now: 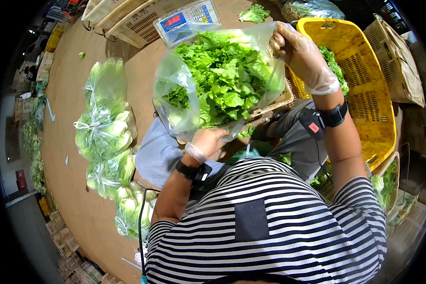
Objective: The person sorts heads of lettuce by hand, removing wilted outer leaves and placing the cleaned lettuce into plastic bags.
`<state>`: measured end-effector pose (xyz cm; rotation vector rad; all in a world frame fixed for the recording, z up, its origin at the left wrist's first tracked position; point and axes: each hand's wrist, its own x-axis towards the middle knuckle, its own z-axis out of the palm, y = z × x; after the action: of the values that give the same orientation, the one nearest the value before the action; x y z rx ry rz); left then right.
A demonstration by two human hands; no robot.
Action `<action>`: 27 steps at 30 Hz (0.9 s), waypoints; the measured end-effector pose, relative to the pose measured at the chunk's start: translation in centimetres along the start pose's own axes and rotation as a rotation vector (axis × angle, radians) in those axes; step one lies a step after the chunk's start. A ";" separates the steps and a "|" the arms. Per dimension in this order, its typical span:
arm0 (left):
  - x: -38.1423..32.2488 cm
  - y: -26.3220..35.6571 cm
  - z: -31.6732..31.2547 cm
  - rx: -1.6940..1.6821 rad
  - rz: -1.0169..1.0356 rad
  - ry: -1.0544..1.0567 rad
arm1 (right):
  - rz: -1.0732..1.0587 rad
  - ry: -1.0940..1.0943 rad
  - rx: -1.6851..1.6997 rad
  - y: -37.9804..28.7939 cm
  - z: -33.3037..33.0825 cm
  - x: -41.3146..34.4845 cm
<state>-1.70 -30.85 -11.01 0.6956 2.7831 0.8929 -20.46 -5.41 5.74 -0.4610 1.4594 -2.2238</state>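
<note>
A clear plastic bag [175, 80] full of leafy green lettuce [222, 78] is held up in front of me by its rim. My left hand [208, 142], in a thin clear glove, grips the near edge of the bag. The far right corner of the bag is pinched in my right hand [294, 49], gloved too and raised higher. Behind the bag stands a digital scale [188, 19] with a lit red display; the bag overlaps its lower part. A light plastic basket [289, 97] shows partly beneath the bag.
Tied bags of lettuce [103, 131] lie in a row on the brown floor [67, 184] at left. A yellow crate [369, 92] with some greens stands at right. Pale crates [142, 25] are at the top left, and a loose lettuce [254, 14] lies beyond the scale.
</note>
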 end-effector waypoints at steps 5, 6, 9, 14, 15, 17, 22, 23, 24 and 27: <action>6.2 6.8 -5.9 -0.163 0.267 0.371 | -0.034 0.059 -0.227 -0.6 -1.2 -2.0; 8.3 7.3 -6.5 -0.014 0.339 0.561 | -0.013 0.068 -0.218 -0.5 -1.1 -2.1; 16.0 7.4 -6.9 0.209 0.174 0.595 | -0.016 -0.027 -0.282 0.1 -0.9 -2.2; 17.6 3.9 -4.3 0.555 0.244 -0.109 | -0.108 0.048 0.134 1.8 -2.2 -2.8; 16.4 2.8 -3.9 0.521 0.265 -0.194 | -0.104 0.044 0.138 2.0 -2.5 -3.1; 14.0 0.7 -1.9 0.503 0.248 -0.193 | -0.101 0.076 0.442 2.3 -2.9 -3.8; 16.3 -1.3 -1.6 0.516 0.178 -0.254 | -0.300 0.075 0.073 2.0 -3.5 -2.7; 16.2 -1.8 -1.8 0.502 0.199 -0.217 | -0.232 0.144 -0.138 1.2 -4.0 -2.8; 16.5 -2.2 -1.5 0.524 0.228 -0.203 | -0.154 0.205 -0.354 0.5 -4.6 -3.0; 15.9 -2.7 -1.2 0.546 0.274 -0.148 | -0.202 0.618 -1.148 -0.4 -3.3 -4.4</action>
<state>-17.11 -25.94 -11.41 1.1844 2.8425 0.0804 -18.41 -0.43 4.64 -0.2329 3.0919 -1.4617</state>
